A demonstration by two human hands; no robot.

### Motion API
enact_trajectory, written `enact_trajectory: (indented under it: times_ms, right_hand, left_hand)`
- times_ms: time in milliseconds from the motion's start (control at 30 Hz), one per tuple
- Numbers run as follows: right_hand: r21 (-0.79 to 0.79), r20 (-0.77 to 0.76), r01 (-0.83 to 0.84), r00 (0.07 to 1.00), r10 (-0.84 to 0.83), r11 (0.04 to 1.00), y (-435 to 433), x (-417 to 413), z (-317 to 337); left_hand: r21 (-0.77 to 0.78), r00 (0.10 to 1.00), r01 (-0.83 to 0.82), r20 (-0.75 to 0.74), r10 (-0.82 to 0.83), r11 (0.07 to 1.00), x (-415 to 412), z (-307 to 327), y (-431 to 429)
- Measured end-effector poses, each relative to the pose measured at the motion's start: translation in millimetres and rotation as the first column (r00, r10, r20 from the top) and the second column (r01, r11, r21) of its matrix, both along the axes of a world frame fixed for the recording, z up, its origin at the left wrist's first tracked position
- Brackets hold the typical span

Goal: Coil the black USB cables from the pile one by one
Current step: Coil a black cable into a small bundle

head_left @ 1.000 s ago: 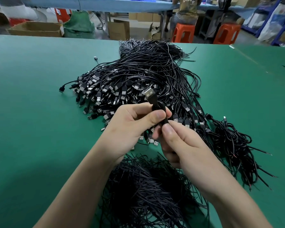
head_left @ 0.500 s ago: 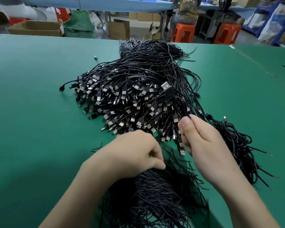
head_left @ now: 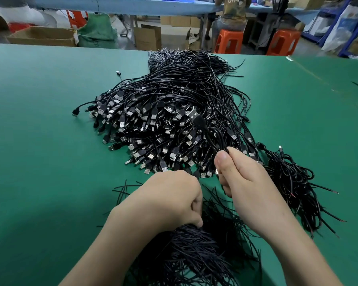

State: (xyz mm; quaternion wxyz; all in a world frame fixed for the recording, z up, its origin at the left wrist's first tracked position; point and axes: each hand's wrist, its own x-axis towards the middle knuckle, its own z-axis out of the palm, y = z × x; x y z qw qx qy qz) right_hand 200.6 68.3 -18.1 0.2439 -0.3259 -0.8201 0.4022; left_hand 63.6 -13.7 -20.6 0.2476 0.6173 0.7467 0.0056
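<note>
A big pile of black USB cables (head_left: 165, 120) lies on the green table (head_left: 39, 141), plugs toward me. My right hand (head_left: 242, 182) pinches a small coil of one black cable (head_left: 213, 139); its USB plug (head_left: 194, 115) sticks up over the pile. My left hand (head_left: 172, 201) is lower, fingers curled down into a heap of short black tie wires (head_left: 196, 250) near the table's front edge. Whether those fingers grip a wire is hidden.
A bundle of coiled cables (head_left: 291, 182) lies at the right of my right hand. Beyond the table's far edge stand cardboard boxes (head_left: 41, 38), orange stools (head_left: 228, 42) and a person at another bench.
My left hand has let go of the coil and dropped to the tie wires. My right hand has carried the coil right and slightly up, then held it there.
</note>
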Motion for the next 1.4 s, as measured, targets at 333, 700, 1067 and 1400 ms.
enact_trajectory:
  times_ms: [333,700,1067,1400]
  right_hand:
    - [0.017,0.009,0.008,1.000,-0.008,1.000,1,0,-1]
    - [-0.064,-0.040,-0.008,0.999,0.005,0.998,6,1,-2]
    - [-0.058,-0.038,-0.003,0.999,0.001,0.998,4,1,-5]
    - [-0.205,-0.209,-0.254,0.955,0.211,0.945,-6,-6,-4]
  left_hand:
    - [0.068,0.987,-0.065,0.150,0.055,0.996,-14,1,-4]
    - [0.211,0.885,-0.239,0.449,0.123,0.948,-31,2,-10]
    - [0.429,0.731,-0.543,0.664,0.156,0.722,-37,16,-12]
    - [0.461,0.617,-0.639,0.785,0.053,0.616,-30,15,-7]
